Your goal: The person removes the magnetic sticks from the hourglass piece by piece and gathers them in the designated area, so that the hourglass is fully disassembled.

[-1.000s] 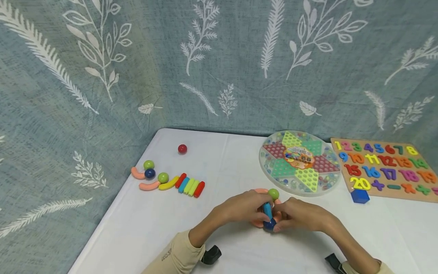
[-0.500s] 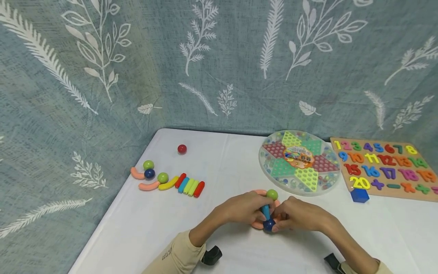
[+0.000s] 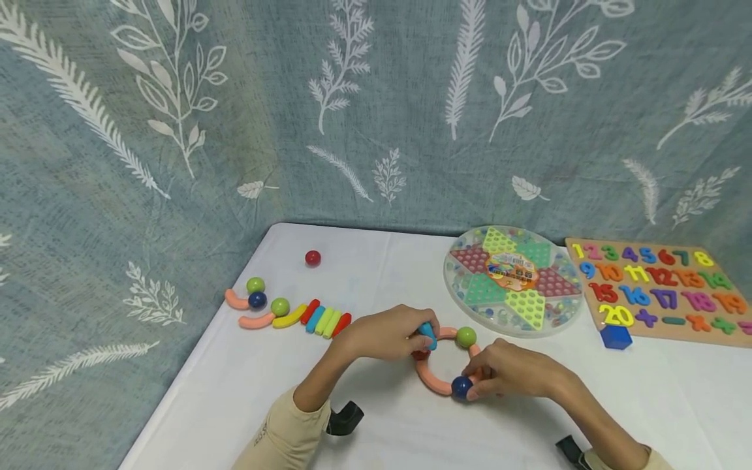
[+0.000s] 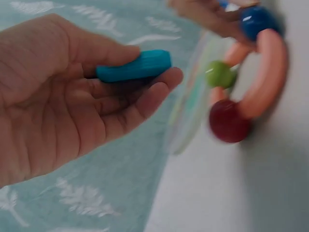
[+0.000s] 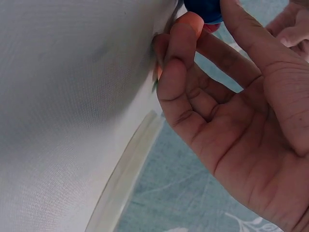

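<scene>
Between its thumb and fingers my left hand [image 3: 384,334] holds a short light-blue stick [image 4: 135,66], just above the left side of a ring on the table. Salmon curved rods [image 3: 433,380] and balls make up this ring: a green ball [image 3: 467,337] at the far side, a red ball [image 4: 231,121] at the left, a dark blue ball [image 3: 461,388] at the near side. My right hand [image 3: 514,369] pinches the dark blue ball, its fingers also against the adjoining curved rod. That hand partly covers the ring's right side.
To the left lie more curved rods, balls and a row of coloured sticks [image 3: 323,320], with a lone red ball [image 3: 313,258] behind. A round star-patterned board [image 3: 514,281], a number board [image 3: 664,290] and a blue block [image 3: 616,337] are at the right.
My left hand has moved left and away from the dark blue ball, carrying the light-blue stick. More of the ring now shows. The right hand has stayed at the dark blue ball.
</scene>
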`<state>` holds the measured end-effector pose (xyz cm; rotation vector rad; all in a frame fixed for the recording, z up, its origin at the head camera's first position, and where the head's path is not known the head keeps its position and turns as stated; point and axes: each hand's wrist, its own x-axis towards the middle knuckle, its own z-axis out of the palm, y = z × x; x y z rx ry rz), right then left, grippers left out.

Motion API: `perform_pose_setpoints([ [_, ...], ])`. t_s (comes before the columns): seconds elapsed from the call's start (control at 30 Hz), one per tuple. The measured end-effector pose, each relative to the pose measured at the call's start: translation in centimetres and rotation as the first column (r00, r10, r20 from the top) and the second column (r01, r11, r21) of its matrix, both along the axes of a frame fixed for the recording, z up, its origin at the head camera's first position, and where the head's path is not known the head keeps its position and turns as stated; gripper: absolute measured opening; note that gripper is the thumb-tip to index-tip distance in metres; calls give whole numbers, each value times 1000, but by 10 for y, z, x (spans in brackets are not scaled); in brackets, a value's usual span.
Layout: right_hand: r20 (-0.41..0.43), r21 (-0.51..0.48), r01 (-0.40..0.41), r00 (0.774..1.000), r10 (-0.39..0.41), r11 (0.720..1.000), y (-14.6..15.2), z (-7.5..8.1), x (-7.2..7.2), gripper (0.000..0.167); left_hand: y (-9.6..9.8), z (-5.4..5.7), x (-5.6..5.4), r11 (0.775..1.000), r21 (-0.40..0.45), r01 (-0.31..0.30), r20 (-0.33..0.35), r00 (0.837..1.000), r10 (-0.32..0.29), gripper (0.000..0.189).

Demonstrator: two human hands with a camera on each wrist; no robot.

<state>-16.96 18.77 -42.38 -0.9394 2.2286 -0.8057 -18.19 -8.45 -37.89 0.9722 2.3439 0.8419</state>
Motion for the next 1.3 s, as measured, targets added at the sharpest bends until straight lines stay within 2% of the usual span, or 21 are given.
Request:
perform_pose_setpoints([
  [0.1, -2, 5, 3, 1000, -3, 1000, 0, 1, 1, 35, -17, 7, -5, 997, -58, -51, -53, 997, 48, 18],
  [0.17, -8, 7, 3, 1000, -3, 1000, 1, 1, 1, 35, -29, 9, -9, 985, -129, -117, -68, 992, 109, 23],
  [0.23, -14, 7, 1, 1000, -1, 1000, 1, 2, 1, 33, -41, 10, -13, 957, -217, -191, -60, 981, 183, 27],
  [0.3, -16, 4, -1, 1000, 1, 1000, 2, 1, 1, 31, -51, 9, -17, 921, -295, -256, -50, 966, 253, 29],
  [0.4, -15, 0, -2, 1000, 2, 1000, 2, 0, 1, 29, -61, 5, -22, 870, -384, -311, -50, 947, 316, 33],
  [0.6, 1, -9, -10, 1000, 10, 1000, 1, -1, 1, 31, -67, -10, -28, 798, -483, -360, -96, 928, 360, 59],
  [0.67, -1, -5, -13, 1000, 13, 1000, 0, -1, 1, 32, -67, -16, -29, 787, -485, -380, -127, 922, 367, 60],
  [0.77, -3, 5, -11, 1000, 11, 1000, -1, 0, 0, 31, -64, -22, -29, 779, -468, -417, -170, 908, 384, 50],
  [0.87, 0, 12, -4, 1000, 4, 1000, -2, 1, 0, 29, -61, -23, -30, 769, -469, -435, -202, 900, 386, 44],
  [0.93, 3, 16, -1, 1000, 1, 1000, -2, 1, 0, 27, -60, -22, -30, 762, -481, -434, -212, 901, 379, 40],
  [1.0, 4, 17, -5, 1000, 5, 1000, -2, 2, 0, 28, -59, -20, -29, 769, -481, -420, -208, 907, 365, 37],
  [1.07, 8, 20, -15, 1000, 15, 1000, -1, 2, -1, 29, -55, -19, -27, 804, -453, -385, -185, 923, 338, 34],
  [1.1, 10, 24, -20, 1000, 20, 1000, 0, 3, -2, 30, -52, -18, -26, 833, -425, -354, -162, 935, 314, 34],
  [1.2, 14, 46, -40, 999, 40, 998, 6, 7, -4, 33, -34, -22, -22, 933, -306, -187, -81, 982, 170, 36],
  [1.23, 11, 60, -47, 999, 47, 997, 8, 10, -5, 34, -25, -25, -21, 956, -269, -117, -56, 993, 105, 38],
  [1.3, -3, 107, -49, 999, 49, 993, 13, 15, -7, 34, -8, -31, -17, 977, -214, 13, -19, 1000, -17, 42],
])
